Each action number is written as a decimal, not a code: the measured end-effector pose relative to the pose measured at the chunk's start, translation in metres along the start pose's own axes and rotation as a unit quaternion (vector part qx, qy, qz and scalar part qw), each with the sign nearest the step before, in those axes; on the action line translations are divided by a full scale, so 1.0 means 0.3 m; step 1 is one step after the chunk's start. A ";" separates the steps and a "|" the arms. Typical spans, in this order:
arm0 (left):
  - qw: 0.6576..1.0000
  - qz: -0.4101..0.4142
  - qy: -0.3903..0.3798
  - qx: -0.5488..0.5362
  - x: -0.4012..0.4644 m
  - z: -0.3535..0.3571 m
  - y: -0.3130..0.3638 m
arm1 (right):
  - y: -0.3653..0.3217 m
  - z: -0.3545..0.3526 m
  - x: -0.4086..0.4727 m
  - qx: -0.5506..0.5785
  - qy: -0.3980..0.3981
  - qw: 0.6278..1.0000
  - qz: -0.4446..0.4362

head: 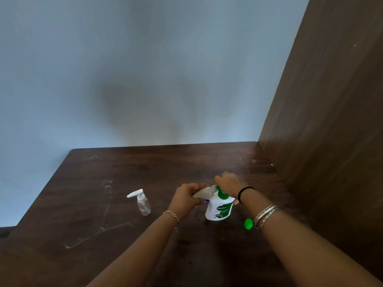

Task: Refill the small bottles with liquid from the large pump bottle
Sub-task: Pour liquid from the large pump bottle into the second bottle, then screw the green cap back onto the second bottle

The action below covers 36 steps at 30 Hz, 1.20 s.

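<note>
My left hand (187,194) grips a small bottle (204,192) tilted at the pump bottle (220,208), whose top my right hand (228,181) presses, fingers curled.

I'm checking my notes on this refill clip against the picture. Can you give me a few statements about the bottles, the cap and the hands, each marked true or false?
1. The left hand holds a small clear bottle tilted at the pump of the large pump bottle. True.
2. The right hand lies flat on the table. False: it is on top of the pump.
3. A green cap lies on the table right of the large bottle. True.
4. The small pump bottle at left lies on its side. False: it stands upright.
</note>
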<state>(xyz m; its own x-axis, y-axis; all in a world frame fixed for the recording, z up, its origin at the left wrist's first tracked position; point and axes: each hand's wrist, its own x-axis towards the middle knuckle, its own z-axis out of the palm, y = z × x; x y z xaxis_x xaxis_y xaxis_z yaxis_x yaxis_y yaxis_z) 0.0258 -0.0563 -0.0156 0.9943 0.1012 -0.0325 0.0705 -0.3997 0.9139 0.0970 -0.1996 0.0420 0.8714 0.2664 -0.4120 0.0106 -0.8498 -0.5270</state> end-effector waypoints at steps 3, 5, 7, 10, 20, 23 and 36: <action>1.000 -0.003 -0.001 -0.001 -0.004 -0.004 -0.008 | 0.010 0.015 0.001 -0.010 0.020 1.000 -0.022; 1.000 -0.003 -0.002 -0.007 -0.003 -0.004 -0.010 | 0.012 0.010 0.005 -0.042 -0.001 0.999 -0.028; 1.000 -0.002 -0.009 -0.012 -0.006 -0.003 -0.004 | 0.005 0.000 0.001 -0.005 -0.011 1.000 -0.013; 0.999 0.001 -0.024 -0.024 -0.011 -0.002 -0.002 | 0.000 -0.009 -0.001 -0.006 -0.026 1.000 -0.005; 0.991 -0.049 0.002 -0.122 -0.044 0.005 -0.034 | 0.110 0.026 0.054 0.176 0.045 0.983 -0.010; 0.990 -0.056 0.001 -0.130 -0.065 0.013 -0.045 | 0.192 0.044 0.045 0.237 0.114 0.965 -0.012; 0.981 -0.088 -0.015 -0.174 -0.130 0.057 -0.055 | 0.494 0.188 -0.010 -0.079 0.079 0.993 -0.039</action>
<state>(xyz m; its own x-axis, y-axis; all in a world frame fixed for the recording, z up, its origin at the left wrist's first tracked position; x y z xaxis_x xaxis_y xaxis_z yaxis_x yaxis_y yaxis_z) -0.0128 -0.0691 -0.0364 0.9715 0.1110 -0.2097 0.2155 -0.0435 0.9755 0.0684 -0.3006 -0.0768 0.9309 0.2701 -0.2460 0.1470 -0.8934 -0.4245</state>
